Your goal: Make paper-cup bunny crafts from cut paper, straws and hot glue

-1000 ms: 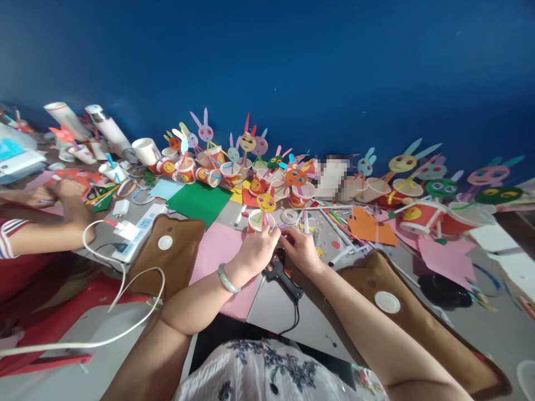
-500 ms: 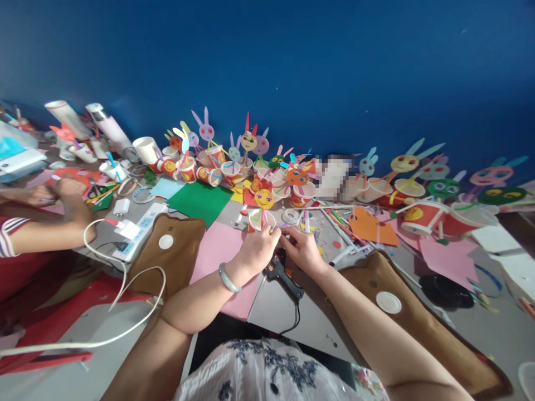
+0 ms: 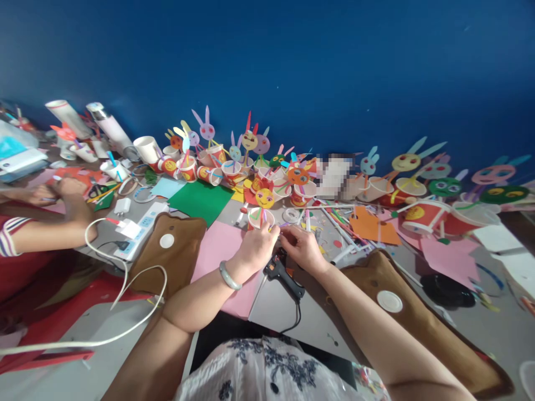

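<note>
My left hand [image 3: 259, 248] and my right hand [image 3: 302, 248] meet fingertip to fingertip at the middle of the table. Both are closed in a pinch, and whatever lies between the fingers is too small and too covered to name. Just beyond my left hand stands a paper cup [image 3: 256, 215] with a yellow smiling paper face [image 3: 264, 197] rising above it. Below my hands a black glue gun [image 3: 285, 277] lies on the table, its cord trailing toward me. Pink paper [image 3: 225, 262] spreads beside and under my left forearm.
Decorated cups with paper rabbit heads [image 3: 207, 131] line the blue wall. Green paper [image 3: 200, 199], a white power strip [image 3: 144, 231] and a brown bag [image 3: 167, 262] lie left; another brown bag [image 3: 412, 323] and orange paper [image 3: 374, 225] lie right. A co-worker's arm [image 3: 54, 231] rests at far left.
My hands stay together in almost the same place, with only slight finger movement. The objects on the table have not visibly moved.
</note>
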The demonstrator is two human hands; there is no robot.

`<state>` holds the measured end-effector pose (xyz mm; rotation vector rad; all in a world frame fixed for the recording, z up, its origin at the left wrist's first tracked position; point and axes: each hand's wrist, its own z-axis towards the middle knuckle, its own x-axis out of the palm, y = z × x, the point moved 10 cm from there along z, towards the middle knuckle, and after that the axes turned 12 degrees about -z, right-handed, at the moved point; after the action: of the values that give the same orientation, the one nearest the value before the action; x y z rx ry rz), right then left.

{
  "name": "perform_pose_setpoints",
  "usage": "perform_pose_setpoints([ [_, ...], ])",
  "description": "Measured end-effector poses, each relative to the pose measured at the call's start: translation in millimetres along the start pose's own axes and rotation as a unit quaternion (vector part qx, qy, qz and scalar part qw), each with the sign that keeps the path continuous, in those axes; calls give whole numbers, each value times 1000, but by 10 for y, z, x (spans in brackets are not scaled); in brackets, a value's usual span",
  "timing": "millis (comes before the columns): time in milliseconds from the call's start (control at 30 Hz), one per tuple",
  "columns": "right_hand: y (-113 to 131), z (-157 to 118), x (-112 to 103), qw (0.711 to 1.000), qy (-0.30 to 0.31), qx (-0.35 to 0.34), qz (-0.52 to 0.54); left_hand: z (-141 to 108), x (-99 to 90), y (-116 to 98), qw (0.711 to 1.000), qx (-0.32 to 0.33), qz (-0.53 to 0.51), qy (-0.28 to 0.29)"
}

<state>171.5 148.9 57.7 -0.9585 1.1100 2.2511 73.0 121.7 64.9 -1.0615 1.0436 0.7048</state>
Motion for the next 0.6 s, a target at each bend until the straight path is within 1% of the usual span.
perform_pose_setpoints([
  [133, -1, -1, -18, 1000, 2, -3, -4, 7, -17, 17, 1000, -7, 2, 1],
  [267, 58, -5, -8, 998, 19, -52, -38, 12, -10, 41, 1000, -20, 5, 16],
  [400, 89, -14, 27, 993, 37, -95, -56, 10, -3, 30, 1000, -18, 8, 24],
  [500, 82, -14, 50, 992, 42, -101, -69, 11, -1, 14, 999, -13, 10, 30],
  [600, 85, -8, 44, 993, 28, -100, -64, 15, -5, 9, 999, -14, 8, 31],
])
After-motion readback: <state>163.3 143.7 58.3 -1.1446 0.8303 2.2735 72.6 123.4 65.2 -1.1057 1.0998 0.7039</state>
